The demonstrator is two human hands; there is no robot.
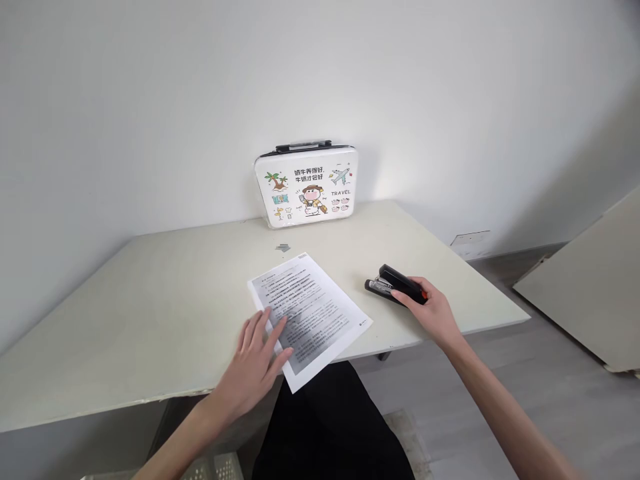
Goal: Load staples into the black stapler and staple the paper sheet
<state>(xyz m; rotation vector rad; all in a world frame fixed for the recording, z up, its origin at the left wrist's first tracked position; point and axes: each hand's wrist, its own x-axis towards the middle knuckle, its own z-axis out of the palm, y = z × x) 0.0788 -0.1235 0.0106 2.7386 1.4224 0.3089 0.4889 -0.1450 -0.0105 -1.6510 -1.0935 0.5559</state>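
A printed sheet of paper (320, 307) lies at a slant on the table, its near corner hanging over the front edge. My left hand (257, 353) rests on its left side with the fingers spread. To the right of the paper, my right hand (433, 310) grips a black stapler (395, 283) by its rear end, thumb along the near side. The stapler's jaws point left and stand apart, with a red part at the back. A small stack of staple strips (283, 247) lies just beyond the paper's far edge.
A white case (307, 187) with cartoon prints and a black handle leans against the wall at the back of the pale table (150, 300). A white panel (590, 287) stands on the floor at right, near a wall socket (470, 237). Under the table is a perforated white basket (227, 467).
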